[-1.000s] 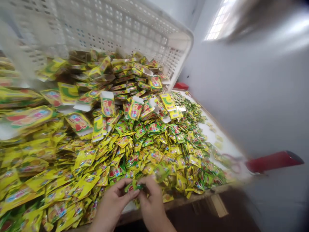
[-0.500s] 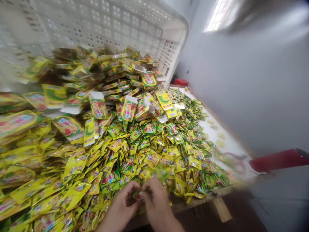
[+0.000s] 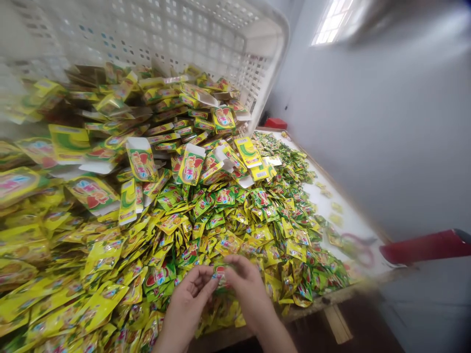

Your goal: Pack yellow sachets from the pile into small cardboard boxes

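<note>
1. Both hands meet at the near edge of the pile, with a small packet (image 3: 221, 273) caught between them.
2. The right hand (image 3: 250, 294) has thumb and forefinger pinched on the packet's right side, the other fingers curled under.
3. The left hand (image 3: 189, 299) closes its fingertips on the left side. Its palm is turned up and looser than the right. Motion blur softens the exact grip.
4. What has just changed: half a second ago the hands sat knuckles-up, pressed close together low against the heap. Now they are a touch higher and further apart, and the left has rolled open.
5. For the work in hand, that leaves the packet clear of the heap (image 3: 235, 220), held just above the other yellow and green packets rather than among them.
6. Against the frame a second ago, the packet showed more green. Now a red and pale face is turned to the camera, though it is too blurred to read.
7. The surroundings look unchanged. Flat printed cartons (image 3: 189, 166) spill from the tipped white crate (image 3: 206, 34) onto the packets.
8. To the right, bare table (image 3: 346, 215) shows, with pink-handled scissors (image 3: 358, 247) near the edge and a red bar (image 3: 423, 245) just beyond.
9. The view itself has drifted slightly, so the crate sits a little higher in the picture than before.
</note>
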The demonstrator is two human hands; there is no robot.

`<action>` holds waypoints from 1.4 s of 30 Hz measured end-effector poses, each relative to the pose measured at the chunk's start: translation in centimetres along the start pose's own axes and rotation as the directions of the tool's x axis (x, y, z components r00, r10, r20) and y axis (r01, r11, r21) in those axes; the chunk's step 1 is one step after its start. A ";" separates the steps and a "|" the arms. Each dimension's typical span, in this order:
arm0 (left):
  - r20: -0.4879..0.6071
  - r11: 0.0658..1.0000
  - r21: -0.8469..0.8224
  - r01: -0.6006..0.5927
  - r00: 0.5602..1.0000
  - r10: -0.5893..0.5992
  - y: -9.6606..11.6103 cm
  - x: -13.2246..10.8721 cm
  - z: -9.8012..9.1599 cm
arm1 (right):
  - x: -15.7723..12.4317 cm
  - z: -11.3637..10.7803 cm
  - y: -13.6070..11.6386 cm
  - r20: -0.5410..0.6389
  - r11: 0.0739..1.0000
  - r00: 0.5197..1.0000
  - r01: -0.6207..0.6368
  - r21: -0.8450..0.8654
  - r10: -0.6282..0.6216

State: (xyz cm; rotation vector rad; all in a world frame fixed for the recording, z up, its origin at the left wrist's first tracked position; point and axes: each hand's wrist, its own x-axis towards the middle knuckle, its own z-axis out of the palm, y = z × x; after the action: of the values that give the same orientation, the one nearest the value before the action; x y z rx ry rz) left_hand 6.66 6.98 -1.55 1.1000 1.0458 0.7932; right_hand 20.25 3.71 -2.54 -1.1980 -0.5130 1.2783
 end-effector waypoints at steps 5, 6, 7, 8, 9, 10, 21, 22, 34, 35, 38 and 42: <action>0.135 0.999 0.006 0.049 0.990 -0.050 -1.0 0.3 -0.3 | -0.6 -0.4 0.4 0.091 0.823 0.921 0.380 -0.423 -0.378; 0.188 0.997 0.040 0.060 0.980 -0.066 -1.0 0.6 -0.3 | -0.5 -0.6 -0.1 0.150 0.750 0.884 0.457 -0.477 -0.443; 0.217 0.995 0.090 0.051 0.974 -0.069 -0.9 1.1 -0.2 | -0.4 -0.8 -0.8 0.201 0.703 0.858 0.504 -0.502 -0.472; 0.214 0.988 0.156 0.014 0.976 -0.047 -0.6 1.8 -0.1 | -0.2 -1.1 -1.6 0.223 0.689 0.850 0.519 -0.505 -0.477; 0.176 0.970 0.239 -0.049 0.984 0.007 -0.2 2.5 0.1 | 0.2 -1.4 -2.4 0.210 0.705 0.860 0.504 -0.499 -0.466; 0.119 0.939 0.323 -0.117 0.989 0.082 0.3 3.4 0.4 | 0.6 -1.8 -3.2 0.171 0.732 0.878 0.469 -0.494 -0.447; -0.001 0.945 0.254 -0.204 0.977 0.211 1.6 5.0 2.1 | 3.1 0.1 -2.4 -0.121 0.923 0.943 0.266 -0.279 -0.309; 0.029 0.975 0.153 -0.160 0.987 0.158 1.9 4.3 1.7 | 2.9 0.6 -2.2 -0.108 0.917 0.940 0.285 -0.281 -0.325; 0.022 0.982 -0.189 -0.025 0.999 0.030 3.2 1.5 -0.9 | 1.8 2.2 0.4 -0.036 0.775 0.883 0.389 -0.498 -0.467; 0.034 0.979 -0.202 -0.039 0.998 0.047 3.3 1.3 -0.9 | 1.7 2.2 0.6 -0.031 0.762 0.881 0.390 -0.517 -0.472; 0.004 0.958 -0.276 -0.078 0.997 0.082 3.8 0.5 -1.1 | 1.8 2.3 1.2 -0.082 0.748 0.874 0.356 -0.560 -0.478; -0.021 0.945 -0.322 -0.059 0.998 0.055 4.2 -0.1 -2.5 | 1.7 3.4 1.5 -0.034 0.791 0.910 0.341 -0.508 -0.414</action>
State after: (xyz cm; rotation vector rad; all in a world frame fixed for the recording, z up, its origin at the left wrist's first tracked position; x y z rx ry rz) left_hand 4.20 8.91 2.22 0.8475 0.8595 0.9803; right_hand 17.15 6.35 -3.17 -1.5025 -0.9625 0.7191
